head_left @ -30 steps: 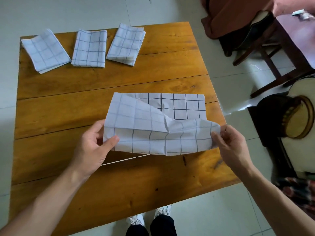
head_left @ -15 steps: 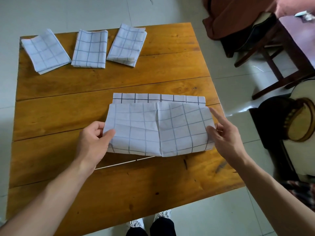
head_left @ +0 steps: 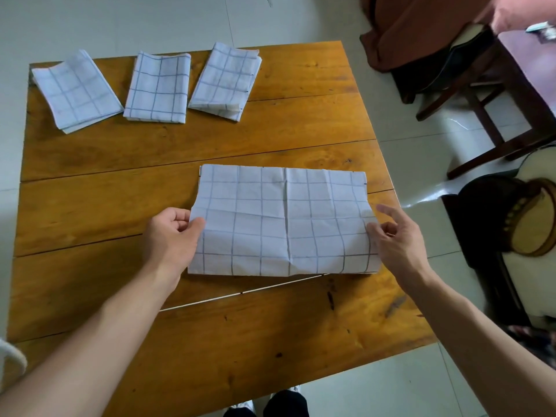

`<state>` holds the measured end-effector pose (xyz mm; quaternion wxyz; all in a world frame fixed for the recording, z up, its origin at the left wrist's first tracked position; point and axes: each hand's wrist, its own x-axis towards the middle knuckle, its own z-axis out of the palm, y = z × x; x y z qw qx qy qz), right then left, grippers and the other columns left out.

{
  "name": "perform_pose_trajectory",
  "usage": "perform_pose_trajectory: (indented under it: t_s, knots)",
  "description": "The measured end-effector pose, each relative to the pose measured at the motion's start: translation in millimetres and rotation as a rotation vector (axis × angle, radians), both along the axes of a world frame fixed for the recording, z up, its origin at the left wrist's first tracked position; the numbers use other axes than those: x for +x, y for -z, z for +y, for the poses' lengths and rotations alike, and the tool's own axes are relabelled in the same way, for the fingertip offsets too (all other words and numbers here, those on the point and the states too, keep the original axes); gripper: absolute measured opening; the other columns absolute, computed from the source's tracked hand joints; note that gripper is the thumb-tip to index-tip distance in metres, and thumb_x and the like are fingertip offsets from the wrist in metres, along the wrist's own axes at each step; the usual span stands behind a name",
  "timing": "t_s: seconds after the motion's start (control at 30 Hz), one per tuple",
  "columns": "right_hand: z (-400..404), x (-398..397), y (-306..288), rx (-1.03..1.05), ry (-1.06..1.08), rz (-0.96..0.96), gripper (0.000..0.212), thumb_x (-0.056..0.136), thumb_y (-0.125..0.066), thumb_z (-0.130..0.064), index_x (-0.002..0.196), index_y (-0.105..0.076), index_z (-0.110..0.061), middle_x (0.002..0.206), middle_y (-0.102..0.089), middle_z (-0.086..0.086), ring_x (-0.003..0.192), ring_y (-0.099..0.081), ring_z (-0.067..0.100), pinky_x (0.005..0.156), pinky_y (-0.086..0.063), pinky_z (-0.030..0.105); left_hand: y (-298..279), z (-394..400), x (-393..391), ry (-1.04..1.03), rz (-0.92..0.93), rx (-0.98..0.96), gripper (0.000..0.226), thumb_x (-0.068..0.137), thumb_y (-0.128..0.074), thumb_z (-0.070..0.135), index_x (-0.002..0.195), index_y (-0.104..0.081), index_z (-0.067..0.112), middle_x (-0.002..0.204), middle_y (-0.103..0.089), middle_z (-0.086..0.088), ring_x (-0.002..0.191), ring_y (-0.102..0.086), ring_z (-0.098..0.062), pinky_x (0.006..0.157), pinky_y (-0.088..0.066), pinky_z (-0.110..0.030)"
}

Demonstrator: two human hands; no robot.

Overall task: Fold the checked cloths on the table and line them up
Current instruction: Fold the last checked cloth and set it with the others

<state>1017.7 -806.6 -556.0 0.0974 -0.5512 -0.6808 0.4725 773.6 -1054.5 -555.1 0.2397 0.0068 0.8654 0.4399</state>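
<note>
So there's this wooden table [head_left: 90,206] and everything sits on it. The checked cloth being worked on [head_left: 282,221] lies flat toward the near-right part of the table, folded over into a wide rectangle with a crease running down its middle. The left hand [head_left: 171,236] is at the cloth's left edge — thumb on top, fingers curled under, pinching that edge. The right hand [head_left: 397,239] is at the cloth's right edge; its thumb and a bent finger look like they're nipping the edge, while the index finger sticks out straight, pointing away over the table. Along the far-left edge of the table there's a row of three folded cloths: the left folded cloth [head_left: 76,90] is skewed and nearly hanging off the table's corner, the middle folded cloth [head_left: 158,87] sits just beside it and fairly square, and the right folded cloth [head_left: 225,81] is tilted — just beside the middle one, not touching it. Off the table's far-right corner stands a dark wooden chair [head_left: 481,85] on the tiled floor.
</note>
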Motion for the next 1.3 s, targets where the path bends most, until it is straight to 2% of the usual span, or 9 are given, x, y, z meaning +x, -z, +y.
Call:
perform_pose_trajectory:
  t_s: [0.13, 0.27, 0.37, 0.57, 0.73, 0.87, 1.03, 1.2, 1.3]
  knots:
    - [4.5, -7.3, 2.4, 0.028, 0.005, -0.052, 0.042, 0.095, -0.061, -0.026, 0.136, -0.052, -0.028, 0.085, -0.067, 0.007, 0.067, -0.062, 0.018, 0.058, -0.053, 0.029, 2.1, 1.2, -2.7, 0.001, 0.05, -0.08, 0.016, 0.09, -0.07, 0.023, 0.103, -0.062, 0.018, 0.089, -0.068, 0.002, 0.083, -0.064, -0.015, 0.063, -0.048, -0.027]
    - [1.9, -10.7, -3.8, 0.055, 0.035, -0.112, 0.042, 0.095, -0.059, -0.028, 0.136, -0.052, -0.019, 0.088, -0.066, 0.001, 0.076, -0.065, 0.017, 0.068, -0.053, 0.032, 1.2, -7.0, 1.5, 0.044, 0.078, -0.144, 0.033, 0.089, -0.071, 0.031, 0.116, -0.058, 0.016, 0.099, -0.066, -0.001, 0.087, -0.063, -0.019, 0.063, -0.048, -0.028]
    - [-6.3, -7.0, -9.6, 0.214, -0.019, -0.246, 0.043, 0.095, -0.058, -0.026, 0.135, -0.051, -0.016, 0.113, -0.061, 0.003, 0.097, -0.062, 0.02, 0.08, -0.052, 0.034, 0.9, -16.7, 8.9, 0.115, 0.204, -0.176, 0.038, 0.088, -0.072, 0.029, 0.118, -0.053, 0.015, 0.114, -0.06, -0.002, 0.095, -0.057, -0.019, 0.068, -0.045, -0.03]
    - [-55.1, -5.4, -16.7, 0.5, -0.501, -0.275, 0.042, 0.093, -0.062, -0.023, 0.134, -0.053, -0.019, 0.138, -0.049, 0.004, 0.127, -0.044, 0.02, 0.104, -0.041, 0.036, -1.4, -22.7, 43.2, 0.616, 0.573, -0.167, 0.029, 0.081, -0.076, 0.017, 0.107, -0.064, 0.012, 0.113, -0.061, -0.006, 0.106, -0.055, -0.023, 0.085, -0.049, -0.039]
    - [-101.0, -13.5, 0.4, 0.525, -0.769, -0.218, 0.037, 0.096, -0.058, -0.028, 0.132, -0.053, -0.023, 0.142, -0.048, 0.001, 0.128, -0.046, 0.018, 0.104, -0.043, 0.035, 7.5, -16.5, 80.3, 0.981, 0.663, -0.215, 0.034, 0.081, -0.076, 0.021, 0.113, -0.069, 0.015, 0.126, -0.063, -0.006, 0.117, -0.056, -0.024, 0.093, -0.051, -0.041]
    - [-104.8, -18.7, 22.0, 0.521, -0.881, -0.235, 0.05, 0.1, -0.046, -0.038, 0.146, -0.041, -0.02, 0.155, -0.035, 0.002, 0.146, -0.026, 0.02, 0.118, -0.029, 0.039, 20.9, -14.8, 84.4, 1.079, 0.66, -0.301, 0.049, 0.089, -0.065, 0.035, 0.134, -0.058, 0.017, 0.145, -0.051, -0.005, 0.133, -0.046, -0.024, 0.106, -0.043, -0.043]
    - [-83.4, -10.5, 24.8, 0.466, -0.911, -0.377, 0.068, 0.099, -0.021, -0.057, 0.157, -0.013, -0.023, 0.164, 0.001, 0.0, 0.151, 0.007, 0.017, 0.123, 0.0, 0.038, 21.9, -23.0, 76.6, 1.096, 0.66, -0.416, 0.06, 0.091, -0.061, 0.042, 0.143, -0.049, 0.016, 0.153, -0.043, -0.007, 0.141, -0.039, -0.026, 0.114, -0.034, -0.045]
    - [-87.7, 4.0, 14.4, 0.559, -0.981, -0.357, 0.061, 0.101, -0.036, -0.049, 0.154, -0.022, -0.024, 0.164, -0.007, 0.002, 0.152, 0.001, 0.017, 0.123, -0.012, 0.041, 15.1, -30.7, 80.3, 1.114, 0.72, -0.298, 0.051, 0.087, -0.07, 0.032, 0.133, -0.059, 0.015, 0.146, -0.052, -0.008, 0.134, -0.046, -0.027, 0.109, -0.04, -0.044]
    - [-107.3, 8.2, 14.3, 0.563, -1.133, -0.318, 0.062, 0.102, -0.036, -0.047, 0.156, -0.016, -0.023, 0.165, -0.002, 0.002, 0.151, 0.008, 0.015, 0.124, -0.006, 0.039, 18.5, -29.5, 87.4, 1.213, 0.724, -0.3, 0.06, 0.092, -0.06, 0.04, 0.146, -0.046, 0.017, 0.157, -0.038, -0.004, 0.145, -0.034, -0.024, 0.115, -0.034, -0.043]
